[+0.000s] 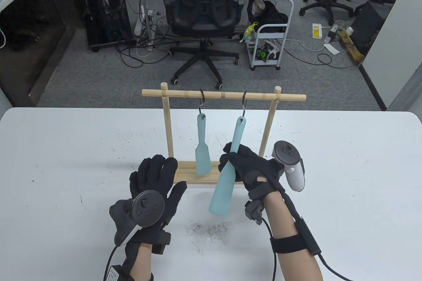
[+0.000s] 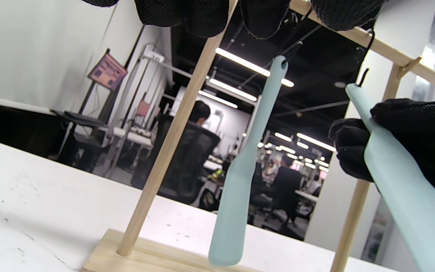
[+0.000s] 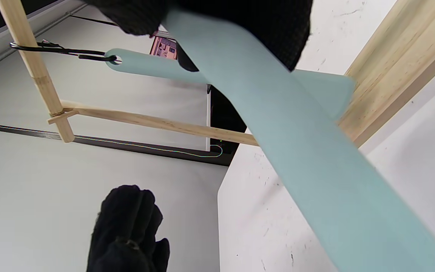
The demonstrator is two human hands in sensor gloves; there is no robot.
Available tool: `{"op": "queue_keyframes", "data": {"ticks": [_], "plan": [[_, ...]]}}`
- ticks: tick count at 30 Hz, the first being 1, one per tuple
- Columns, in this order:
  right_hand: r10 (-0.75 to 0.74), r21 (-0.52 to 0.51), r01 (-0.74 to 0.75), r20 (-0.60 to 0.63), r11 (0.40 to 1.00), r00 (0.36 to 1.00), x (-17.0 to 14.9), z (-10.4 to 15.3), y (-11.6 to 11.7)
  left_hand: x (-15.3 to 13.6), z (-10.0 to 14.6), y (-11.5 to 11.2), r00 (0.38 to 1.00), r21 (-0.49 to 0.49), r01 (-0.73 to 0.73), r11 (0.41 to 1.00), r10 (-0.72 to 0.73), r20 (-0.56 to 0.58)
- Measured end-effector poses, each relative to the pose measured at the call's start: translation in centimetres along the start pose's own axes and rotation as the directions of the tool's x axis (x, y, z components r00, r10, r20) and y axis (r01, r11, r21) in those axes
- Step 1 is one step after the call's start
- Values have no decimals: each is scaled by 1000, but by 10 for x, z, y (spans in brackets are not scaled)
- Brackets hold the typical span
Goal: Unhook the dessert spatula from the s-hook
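Pale teal is being shown by the dessert spatula (image 1: 224, 182) and by the second spatula (image 1: 201, 152) alike, both plain, unpatterned. Black is being worn on the right hand (image 1: 254, 170) and left hand (image 1: 155, 179), the gloves a knit black mesh. Light natural wood is being shown by the rack (image 1: 224, 95). The s-hook (image 1: 244, 104) and other hook (image 1: 201, 103) are being seen as black. The table (image 1: 346, 195) is being seen as white, with dark grey scuffs and specks. The right tracker (image 1: 290, 165) is being shown grey over white, the left tracker (image 1: 145, 210) dark grey.
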State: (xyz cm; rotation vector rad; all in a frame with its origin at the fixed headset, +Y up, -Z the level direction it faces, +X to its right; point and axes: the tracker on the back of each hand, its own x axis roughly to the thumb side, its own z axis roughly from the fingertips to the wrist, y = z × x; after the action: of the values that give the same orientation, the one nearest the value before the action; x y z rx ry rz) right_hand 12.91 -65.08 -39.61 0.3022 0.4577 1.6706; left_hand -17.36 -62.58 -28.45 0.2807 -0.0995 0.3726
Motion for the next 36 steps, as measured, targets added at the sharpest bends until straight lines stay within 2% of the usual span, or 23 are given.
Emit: {"op": "queue_keyframes", "data": {"ticks": [9,24,33,36], "plan": [[-31,34,31,5,999,999,6,3,3,0,1,0,1000,4,-8,1000,8,2],[3,18,-4,49,1000,999,24,7,7,-2,2,1,1000,5,-21,1000,21,6],[64,-1,-64,81,998,995,32,27,2,-2,2,1,1000,4,-25,1000,25,9],[99,-50,-95,92,994,991,30,38,-3,-2,2,1,1000,5,-25,1000,25,9]]}}
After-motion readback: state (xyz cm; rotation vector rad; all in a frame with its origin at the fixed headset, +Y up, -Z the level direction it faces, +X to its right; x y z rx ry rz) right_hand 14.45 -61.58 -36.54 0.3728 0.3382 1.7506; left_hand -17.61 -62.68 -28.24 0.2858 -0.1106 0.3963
